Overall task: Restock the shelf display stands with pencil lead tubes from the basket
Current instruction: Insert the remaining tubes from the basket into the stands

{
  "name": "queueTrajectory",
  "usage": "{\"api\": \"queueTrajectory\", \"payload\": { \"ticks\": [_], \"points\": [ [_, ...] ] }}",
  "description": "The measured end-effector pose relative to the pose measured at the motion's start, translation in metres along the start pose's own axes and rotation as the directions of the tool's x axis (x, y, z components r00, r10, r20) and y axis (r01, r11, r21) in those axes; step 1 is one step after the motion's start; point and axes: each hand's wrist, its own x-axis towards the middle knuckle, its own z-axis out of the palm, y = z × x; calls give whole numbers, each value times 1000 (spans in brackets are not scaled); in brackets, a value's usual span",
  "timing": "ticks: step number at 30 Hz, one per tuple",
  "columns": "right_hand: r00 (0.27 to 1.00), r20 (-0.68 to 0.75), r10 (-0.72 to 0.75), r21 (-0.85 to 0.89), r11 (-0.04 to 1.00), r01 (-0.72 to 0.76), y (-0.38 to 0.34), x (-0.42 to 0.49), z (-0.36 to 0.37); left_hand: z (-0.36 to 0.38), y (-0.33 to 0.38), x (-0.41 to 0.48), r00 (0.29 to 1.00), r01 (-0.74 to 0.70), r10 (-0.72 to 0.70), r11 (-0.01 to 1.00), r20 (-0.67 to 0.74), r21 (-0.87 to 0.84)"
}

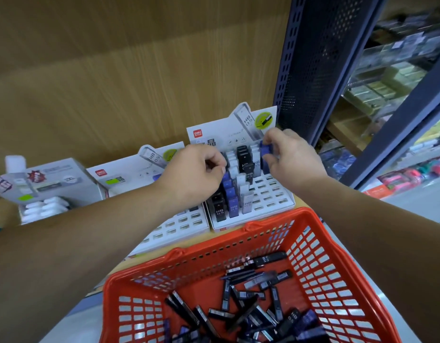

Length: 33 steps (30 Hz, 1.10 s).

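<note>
Tubes of pencil lead, slim flat-sided plastic sticks in black, blue and clear, lie jumbled on the floor of the red basket at six o'clock, a lattice-walled plastic tub. At twelve o'clock from it stands the white display stand, a stepped tray of small rectangular slots. Its left columns hold upright tubes in black, blue and frosted white. My right hand pinches one blue tube between thumb and fingertips over the stand's back row, at one o'clock. My left hand has its fingers curled at the back of the blue column, at eleven; whether they grip anything I cannot tell. A second slotted stand sits just beside, at nine o'clock. Behind runs a grained wooden panel; at two o'clock rises a perforated dark metal upright.
</note>
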Motion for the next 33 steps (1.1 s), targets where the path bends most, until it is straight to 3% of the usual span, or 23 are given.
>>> {"api": "queueTrajectory", "payload": {
  "ticks": [9,11,15,23,27,31,33],
  "points": [
    [996,18,85,-144,986,-82,4,-10,-8,-1,-2,-20,998,61,-62,997,27,38],
    [1000,8,25,-100,995,-24,-3,-11,-8,4,-1,-19,999,50,-50,997,11,52],
    [990,142,-4,39,999,-2,-14,-11,-5,11,-4,-14,999,46,-45,997,-16,61],
    [986,97,138,-156,980,-122,-26,-5,-3,19,-13,-11,997,12,-10,999,-75,38],
    [987,144,71,-261,965,-32,-38,-21,-21,11,-5,-26,995,8,-9,1000,-99,-4],
    [989,145,19,-208,978,12,-52,-68,-43,5,7,-63,989,-3,-17,991,-147,-134],
    [975,217,47,-180,984,-8,-58,-107,-47,13,11,-89,984,-3,-33,980,-177,-201]
  ]
}}
